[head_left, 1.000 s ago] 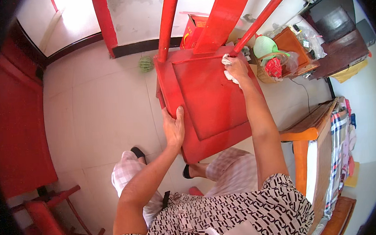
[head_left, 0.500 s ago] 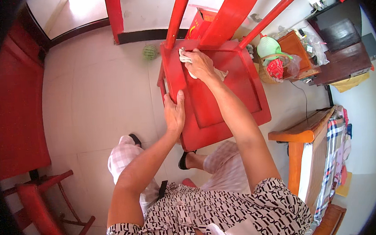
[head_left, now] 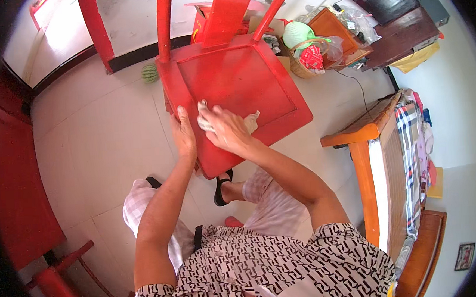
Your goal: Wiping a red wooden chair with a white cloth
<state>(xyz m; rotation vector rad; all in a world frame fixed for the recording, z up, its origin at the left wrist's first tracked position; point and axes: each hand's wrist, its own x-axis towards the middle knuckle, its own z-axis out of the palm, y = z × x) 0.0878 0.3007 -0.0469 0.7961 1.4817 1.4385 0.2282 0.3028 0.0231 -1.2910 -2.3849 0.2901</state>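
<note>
Right hand [head_left: 226, 130] grasping a white cloth [head_left: 251, 122] on a red chair [head_left: 232, 75], left hand [head_left: 184, 136] at the seat's edge.
The seat lies directly under the right fingers and spreads ahead of them; hard sideways pressure there could make the chair skid or tip, particularly if the left fingers slip off the rim. The cloth's loose end, just right of the grasping fingers, might bunch or drag (it looks thin and limp). The left thumb shows along the edge, but whether those fingers clasp the seat or merely rest against it, I cannot tell. The backrest, beyond both hands, is cut off above; the legs below the fingers are mostly hidden by the seat.
</note>
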